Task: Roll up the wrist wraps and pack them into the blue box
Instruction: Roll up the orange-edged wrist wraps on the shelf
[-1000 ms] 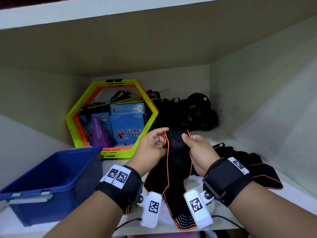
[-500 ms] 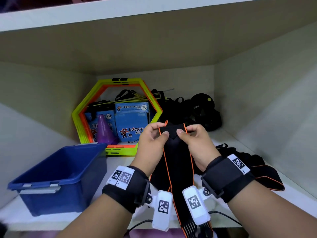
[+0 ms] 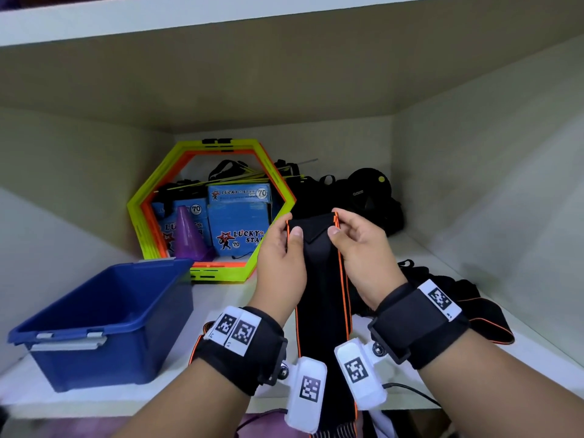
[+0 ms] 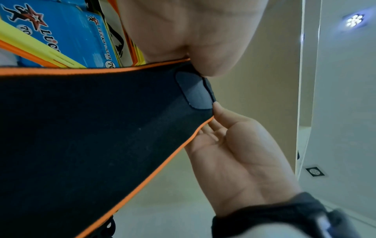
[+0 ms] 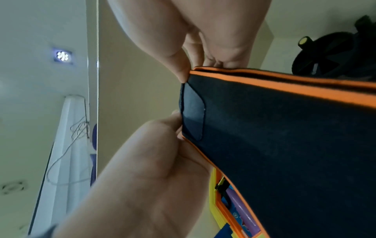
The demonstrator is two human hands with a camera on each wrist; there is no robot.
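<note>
A long black wrist wrap (image 3: 320, 295) with orange edging hangs straight down past the shelf's front edge. Both hands hold its top end up. My left hand (image 3: 292, 229) pinches the left corner and my right hand (image 3: 335, 224) pinches the right corner, thumbs on the near face, where a small flap is folded down. From the left wrist view the wrap (image 4: 91, 128) carries a grey patch at its end. In the right wrist view, the wrap (image 5: 284, 145) is taut. The blue box (image 3: 110, 365) stands open at the lower left. More wraps (image 3: 474, 308) lie at the right.
A yellow and orange hexagon frame (image 3: 218, 275) leans at the back, with blue Lucky Star boxes (image 3: 240, 226) and a purple cone (image 3: 188, 235) behind it. A pile of black gear (image 3: 369, 200) fills the back right corner. Walls close both sides of the shelf.
Both hands have raised the wrap's top end and pulled it flat between them. The strip now hangs straighter and lower over the shelf edge.
</note>
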